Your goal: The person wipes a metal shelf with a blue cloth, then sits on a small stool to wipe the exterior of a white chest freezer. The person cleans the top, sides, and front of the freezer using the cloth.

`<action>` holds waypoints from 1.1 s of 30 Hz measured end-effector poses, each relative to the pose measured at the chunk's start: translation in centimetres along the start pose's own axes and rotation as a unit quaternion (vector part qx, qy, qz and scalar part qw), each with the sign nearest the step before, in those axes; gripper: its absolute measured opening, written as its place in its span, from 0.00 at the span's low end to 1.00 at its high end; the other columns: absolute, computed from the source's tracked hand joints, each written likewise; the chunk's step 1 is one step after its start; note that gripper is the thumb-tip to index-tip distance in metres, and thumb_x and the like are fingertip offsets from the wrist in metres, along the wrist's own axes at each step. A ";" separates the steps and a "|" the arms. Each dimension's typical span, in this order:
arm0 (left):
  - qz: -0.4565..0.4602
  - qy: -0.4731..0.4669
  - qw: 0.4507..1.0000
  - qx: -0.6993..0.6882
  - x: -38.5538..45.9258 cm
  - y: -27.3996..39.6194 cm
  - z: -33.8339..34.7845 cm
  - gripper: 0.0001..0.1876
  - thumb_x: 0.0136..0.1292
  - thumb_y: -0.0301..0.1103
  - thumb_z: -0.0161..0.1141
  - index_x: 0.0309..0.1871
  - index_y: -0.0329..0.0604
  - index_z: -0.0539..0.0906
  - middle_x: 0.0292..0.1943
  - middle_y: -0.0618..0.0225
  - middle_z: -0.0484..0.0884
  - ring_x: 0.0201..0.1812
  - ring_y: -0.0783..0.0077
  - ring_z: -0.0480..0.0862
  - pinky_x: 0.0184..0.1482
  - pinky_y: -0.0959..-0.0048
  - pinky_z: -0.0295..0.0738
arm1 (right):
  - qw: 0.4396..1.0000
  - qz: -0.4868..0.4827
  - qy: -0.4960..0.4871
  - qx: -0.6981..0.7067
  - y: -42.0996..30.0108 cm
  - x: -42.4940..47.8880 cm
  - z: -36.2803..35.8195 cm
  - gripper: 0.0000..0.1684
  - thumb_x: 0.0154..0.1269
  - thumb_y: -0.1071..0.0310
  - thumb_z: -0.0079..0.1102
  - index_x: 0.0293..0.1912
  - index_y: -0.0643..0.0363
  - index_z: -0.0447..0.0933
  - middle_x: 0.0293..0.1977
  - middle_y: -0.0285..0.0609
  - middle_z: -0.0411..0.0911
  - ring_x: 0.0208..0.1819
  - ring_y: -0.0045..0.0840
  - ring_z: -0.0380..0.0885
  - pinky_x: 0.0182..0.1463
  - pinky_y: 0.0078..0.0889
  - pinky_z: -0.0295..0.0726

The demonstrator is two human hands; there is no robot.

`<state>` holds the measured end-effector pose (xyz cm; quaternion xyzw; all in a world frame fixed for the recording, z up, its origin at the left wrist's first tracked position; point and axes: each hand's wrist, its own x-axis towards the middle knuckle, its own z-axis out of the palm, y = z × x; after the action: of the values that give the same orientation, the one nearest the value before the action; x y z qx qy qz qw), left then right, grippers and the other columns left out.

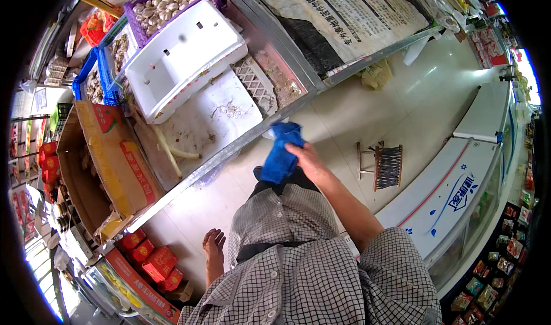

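My right hand grips a bunched blue cloth in front of my body, near the metal edge of a produce stand. Low at my other side hangs my left hand, with its fingers slightly bent and apart and nothing in it. On the stand, a white foam box with several holes sits tilted over a white foam sheet. Dry scraps lie scattered on that sheet. A white plastic lattice crate piece is beside it.
A purple crate of garlic bulbs and blue baskets stand at the far left. Nearer is an open cardboard box. A folding stool stands on the floor before a white chest freezer. Red boxes are low left.
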<state>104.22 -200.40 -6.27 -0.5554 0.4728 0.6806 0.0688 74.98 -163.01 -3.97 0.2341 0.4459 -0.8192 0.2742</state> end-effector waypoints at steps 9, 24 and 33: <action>0.006 -0.005 0.999 0.052 -3.8 2.4 3.9 0.16 0.66 0.34 0.59 0.54 0.39 0.77 0.47 0.58 0.84 0.47 0.63 0.84 0.49 0.67 0.81 | 0.950 -0.138 0.281 0.008 -5.2 7.1 -10.5 0.23 0.62 0.66 0.64 0.57 0.49 0.72 0.51 0.34 0.77 0.48 0.25 0.78 0.48 0.33 0.75; 0.038 -0.026 0.993 0.105 -1.9 4.5 -5.3 0.14 0.66 0.30 0.58 0.53 0.34 0.78 0.46 0.52 0.84 0.48 0.59 0.84 0.52 0.66 0.80 | 0.870 -0.248 0.410 0.114 -0.8 13.1 -2.7 0.14 0.55 0.80 0.60 0.39 0.50 0.76 0.35 0.27 0.75 0.36 0.18 0.70 0.43 0.26 0.71; 0.049 -0.029 0.992 0.113 0.9 5.2 -14.6 0.15 0.66 0.32 0.58 0.53 0.35 0.78 0.45 0.55 0.85 0.45 0.62 0.85 0.50 0.67 0.81 | 0.897 -0.267 0.337 0.100 3.6 11.9 1.0 0.12 0.60 0.78 0.58 0.44 0.54 0.78 0.41 0.29 0.77 0.39 0.22 0.72 0.51 0.29 0.70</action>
<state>110.79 -214.14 -3.08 -0.5002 0.5712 0.6412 0.1114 68.46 -168.36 -13.15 0.3945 0.4728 -0.7743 -0.1461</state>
